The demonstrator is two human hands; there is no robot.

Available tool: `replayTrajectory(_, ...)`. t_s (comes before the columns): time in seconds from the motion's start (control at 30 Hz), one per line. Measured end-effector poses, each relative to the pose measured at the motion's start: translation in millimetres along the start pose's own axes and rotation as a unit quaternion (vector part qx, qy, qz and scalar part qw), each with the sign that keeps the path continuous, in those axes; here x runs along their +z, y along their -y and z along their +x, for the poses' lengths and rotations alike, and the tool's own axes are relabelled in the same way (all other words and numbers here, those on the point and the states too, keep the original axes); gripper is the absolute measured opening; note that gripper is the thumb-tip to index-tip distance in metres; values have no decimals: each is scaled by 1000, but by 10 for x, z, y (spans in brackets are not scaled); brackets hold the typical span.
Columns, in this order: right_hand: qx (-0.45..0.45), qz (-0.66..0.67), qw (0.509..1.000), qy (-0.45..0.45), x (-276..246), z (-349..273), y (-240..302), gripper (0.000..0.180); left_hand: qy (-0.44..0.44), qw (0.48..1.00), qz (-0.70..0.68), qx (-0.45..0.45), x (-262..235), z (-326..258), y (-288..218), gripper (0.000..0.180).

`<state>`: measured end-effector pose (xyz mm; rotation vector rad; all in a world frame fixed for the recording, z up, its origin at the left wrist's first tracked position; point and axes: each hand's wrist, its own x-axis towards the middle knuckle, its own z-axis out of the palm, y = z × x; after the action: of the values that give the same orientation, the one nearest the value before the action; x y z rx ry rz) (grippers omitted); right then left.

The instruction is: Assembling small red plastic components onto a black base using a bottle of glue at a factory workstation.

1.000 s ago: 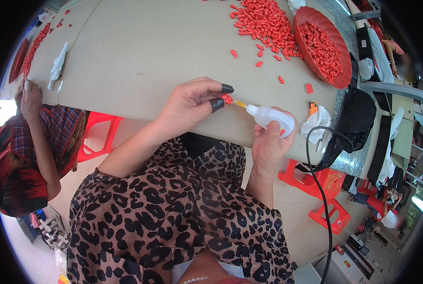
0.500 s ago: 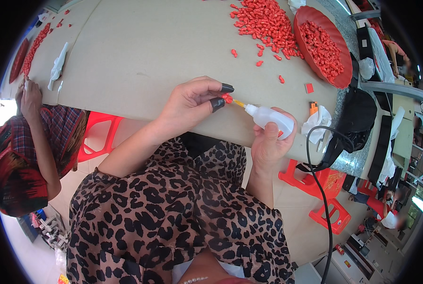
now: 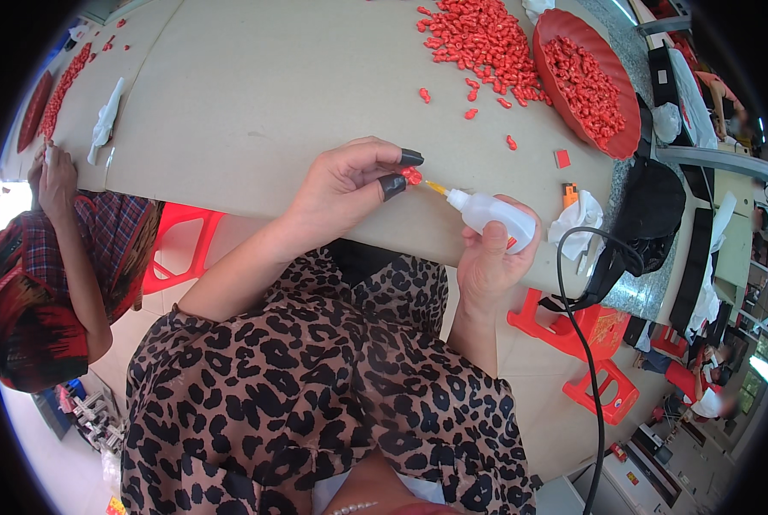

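Observation:
Between thumb and forefinger, both in black fingertip covers, my left hand pinches a small red bead-like piece. My right hand is wrapped round a white translucent squeeze bottle. The bottle lies tilted, its thin yellowish nozzle pointing left at the red piece, with a slight gap between tip and piece. Both hands are over the near edge of the table. Farther off lies a heap of similar red pieces, several of them strayed toward me.
Right of the heap stands a red scalloped bowl full of red pieces. Nearer are an orange lighter, crumpled tissue, a black bag and a black cable. At left, a co-worker's hand is beside another line of red pieces.
The bottle and my right hand have shifted slightly right, and the nozzle tip has drawn a little away from the red piece. My left hand stays nearly still.

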<state>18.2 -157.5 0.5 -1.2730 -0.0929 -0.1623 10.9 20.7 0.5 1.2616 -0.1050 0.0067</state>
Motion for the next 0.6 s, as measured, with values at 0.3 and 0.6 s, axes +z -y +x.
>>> replayTrajectory(0.3, 63, 78, 995, 3, -3, 44, 15, 36, 1, 1000, 21, -12, -1, -7, -11, 19)
replayTrajectory(0.6, 51, 80, 995, 14, -7, 46, 9, 35, 6, 1000, 15, -6, 6, -3, -17, 20)
